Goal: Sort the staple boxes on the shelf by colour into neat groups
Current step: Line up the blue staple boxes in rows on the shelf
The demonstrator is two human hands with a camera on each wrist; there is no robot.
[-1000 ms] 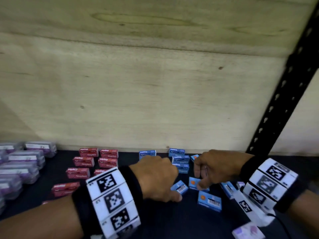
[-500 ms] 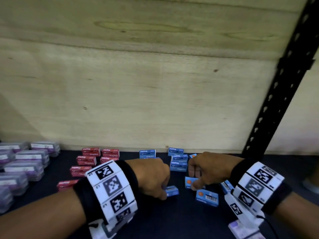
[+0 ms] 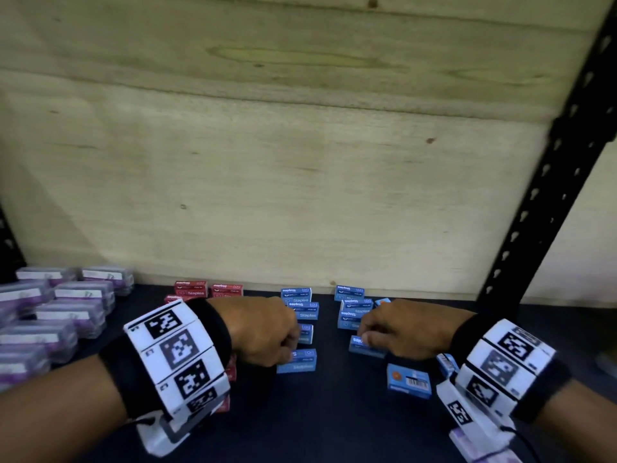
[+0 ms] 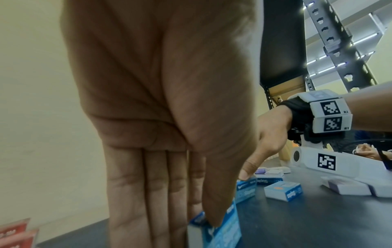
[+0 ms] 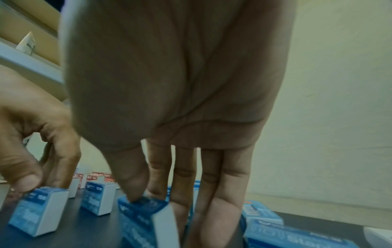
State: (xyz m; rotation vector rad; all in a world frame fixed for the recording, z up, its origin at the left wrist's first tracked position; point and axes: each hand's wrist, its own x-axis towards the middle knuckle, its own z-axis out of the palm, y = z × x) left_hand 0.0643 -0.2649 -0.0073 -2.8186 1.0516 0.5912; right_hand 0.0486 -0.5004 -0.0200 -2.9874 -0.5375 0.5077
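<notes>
Blue staple boxes stand in two short columns near the back wall. My left hand (image 3: 293, 349) pinches the front blue box (image 3: 297, 360) of the left column between thumb and fingers; the left wrist view shows the left hand (image 4: 203, 219) gripping this blue box (image 4: 220, 231). My right hand (image 3: 362, 337) pinches the front blue box (image 3: 364, 348) of the right column, and the right wrist view shows the right hand (image 5: 146, 197) on that blue box (image 5: 144, 218). Red boxes (image 3: 190, 288) are grouped behind my left wrist.
A loose blue box (image 3: 408, 380) lies barcode-up on the dark shelf (image 3: 334, 412), another blue box (image 3: 446, 362) beside my right wrist. Clear purple boxes (image 3: 66, 309) fill the far left. A plywood wall (image 3: 300, 195) backs the shelf; a black upright (image 3: 551, 195) stands right.
Each hand has turned its flat-lying blue box upright and set it at the front of a column. The left hand moved back and left; the head view shifted slightly.
</notes>
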